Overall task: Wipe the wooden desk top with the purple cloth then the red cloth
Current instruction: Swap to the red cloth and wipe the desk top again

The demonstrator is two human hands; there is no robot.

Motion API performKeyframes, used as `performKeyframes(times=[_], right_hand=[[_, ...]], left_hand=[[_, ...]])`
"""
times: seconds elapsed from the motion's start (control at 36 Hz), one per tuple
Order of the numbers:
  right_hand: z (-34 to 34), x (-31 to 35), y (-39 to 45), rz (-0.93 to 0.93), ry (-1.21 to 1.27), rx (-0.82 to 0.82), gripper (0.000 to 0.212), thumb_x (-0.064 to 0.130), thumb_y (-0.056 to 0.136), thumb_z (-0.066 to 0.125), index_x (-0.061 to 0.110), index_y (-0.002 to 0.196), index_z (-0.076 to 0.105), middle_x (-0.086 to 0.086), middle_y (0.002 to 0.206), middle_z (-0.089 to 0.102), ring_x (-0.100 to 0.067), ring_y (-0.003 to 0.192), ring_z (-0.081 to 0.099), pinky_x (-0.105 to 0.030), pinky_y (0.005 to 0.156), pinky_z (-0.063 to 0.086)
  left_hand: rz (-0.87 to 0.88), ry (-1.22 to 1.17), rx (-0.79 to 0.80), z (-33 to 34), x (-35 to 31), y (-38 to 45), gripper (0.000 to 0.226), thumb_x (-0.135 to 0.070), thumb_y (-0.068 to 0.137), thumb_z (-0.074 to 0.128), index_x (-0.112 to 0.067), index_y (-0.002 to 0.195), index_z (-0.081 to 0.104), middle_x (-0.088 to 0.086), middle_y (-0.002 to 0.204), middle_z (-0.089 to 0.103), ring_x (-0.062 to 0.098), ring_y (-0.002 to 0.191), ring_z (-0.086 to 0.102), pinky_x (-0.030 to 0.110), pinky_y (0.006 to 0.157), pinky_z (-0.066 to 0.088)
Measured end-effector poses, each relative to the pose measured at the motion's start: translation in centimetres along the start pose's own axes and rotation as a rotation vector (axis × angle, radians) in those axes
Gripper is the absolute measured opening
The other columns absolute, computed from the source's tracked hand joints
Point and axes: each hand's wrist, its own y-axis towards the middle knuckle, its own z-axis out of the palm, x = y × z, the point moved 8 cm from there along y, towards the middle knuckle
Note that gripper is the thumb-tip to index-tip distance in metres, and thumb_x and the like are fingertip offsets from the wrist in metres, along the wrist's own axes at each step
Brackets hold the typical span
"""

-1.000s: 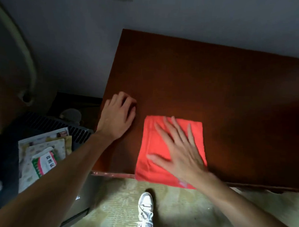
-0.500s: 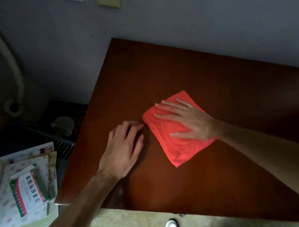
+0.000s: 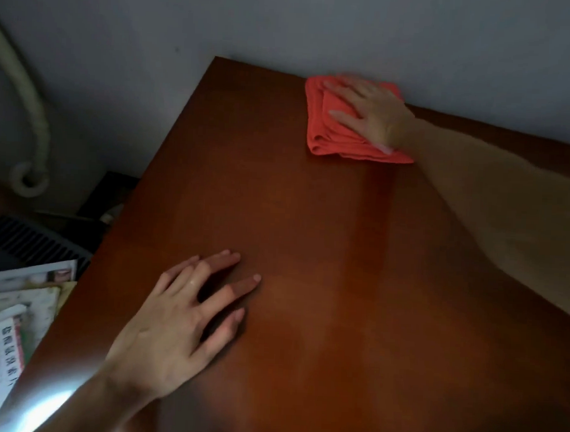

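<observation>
The folded red cloth (image 3: 333, 136) lies at the far edge of the dark wooden desk top (image 3: 324, 250), close to the wall. My right hand (image 3: 373, 112) presses flat on top of it, fingers spread and pointing left. My left hand (image 3: 181, 322) rests palm down on the bare wood near the desk's left front, fingers apart, holding nothing. No purple cloth is in view.
A grey wall (image 3: 285, 26) runs right behind the desk. Left of the desk, lower down, lie printed packets and papers (image 3: 7, 334), a black ribbed object (image 3: 31, 244) and a pale curved pipe (image 3: 27, 106).
My right hand has pushed the red cloth from the desk's front edge, across the middle, to the far edge by the wall. The left hand stayed flat on the wood.
</observation>
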Motion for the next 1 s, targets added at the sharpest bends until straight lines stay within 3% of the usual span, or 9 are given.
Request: performKeyframes(times=[0.19, 0.33, 0.42, 0.47, 0.64, 0.78, 1.0], right_hand=[[0.7, -0.6, -4.5, 0.427, 0.128, -0.037, 0.07, 0.065, 0.103, 0.026, 0.034, 0.164, 0.01, 0.001, 0.173, 0.006, -0.021, 0.16, 0.003, -0.055, 0.126, 0.003], [1.5, 4.4, -13.1, 0.462, 0.137, -0.037, 0.075, 0.068, 0.1, 0.027, 0.035, 0.164, 0.009, 0.002, 0.174, 0.002, -0.021, 0.16, -0.001, -0.054, 0.126, 0.001], [2.1, 9.4, -19.6, 0.419, 0.137, -0.064, 0.081, 0.077, 0.093, 0.018, 0.037, 0.163, 0.014, 0.003, 0.173, 0.007, -0.02, 0.16, 0.002, -0.054, 0.127, 0.002], [2.3, 13.2, -24.1, 0.363, 0.121, -0.096, 0.085, 0.078, 0.088, 0.014, 0.036, 0.162, 0.019, 0.003, 0.173, 0.012, -0.02, 0.16, 0.007, -0.054, 0.127, 0.005], [3.4, 21.8, -37.2, 0.11, 0.107, -0.076, 0.077, 0.074, 0.096, 0.027, 0.036, 0.163, 0.02, 0.006, 0.173, 0.009, -0.016, 0.16, 0.003, -0.056, 0.126, 0.013], [2.8, 20.1, -42.7, -0.157, 0.078, 0.06, 0.075, 0.072, 0.098, 0.038, 0.041, 0.163, 0.014, 0.009, 0.173, 0.0, -0.012, 0.159, -0.005, -0.051, 0.127, 0.007], [2.1, 13.7, -38.0, -0.241, 0.068, 0.058, 0.067, 0.067, 0.1, 0.04, 0.043, 0.161, 0.023, 0.011, 0.173, 0.006, -0.01, 0.159, 0.001, -0.046, 0.128, 0.008]], left_hand=[[-0.013, 0.003, -0.026, -0.1, 0.2, -0.1, 0.046, -0.052, 0.1, 0.039, -0.038, 0.143, 0.051, -0.004, 0.147, 0.046, 0.011, 0.144, 0.035, 0.026, 0.116, 0.018], [-0.013, 0.023, -0.05, -0.2, -0.1, -0.2, 0.048, -0.053, 0.099, 0.037, -0.036, 0.142, 0.052, -0.003, 0.145, 0.045, 0.014, 0.143, 0.036, 0.027, 0.108, 0.022], [-0.008, 0.061, -0.072, -0.4, -0.7, -0.5, 0.049, -0.051, 0.099, 0.037, -0.032, 0.14, 0.055, 0.001, 0.144, 0.047, 0.019, 0.14, 0.04, 0.028, 0.106, 0.024], [-0.013, 0.111, -0.073, -0.2, -1.1, -0.6, 0.05, -0.048, 0.099, 0.035, -0.029, 0.14, 0.055, 0.006, 0.143, 0.049, 0.025, 0.135, 0.046, 0.035, 0.104, 0.03], [-0.15, 0.178, -0.187, -0.5, -3.4, -1.8, 0.044, -0.037, 0.095, 0.037, -0.019, 0.127, 0.061, 0.009, 0.124, 0.056, 0.032, 0.109, 0.056, 0.045, 0.09, 0.039], [-0.146, 0.042, -0.268, -0.1, -8.6, -1.3, 0.038, -0.039, 0.091, 0.041, -0.019, 0.117, 0.06, 0.007, 0.114, 0.056, 0.031, 0.102, 0.056, 0.045, 0.086, 0.041], [-0.214, -0.149, -0.28, 3.0, -11.7, 1.8, 0.038, -0.043, 0.095, 0.041, -0.016, 0.12, 0.054, 0.004, 0.117, 0.052, 0.025, 0.106, 0.05, 0.04, 0.09, 0.037]])
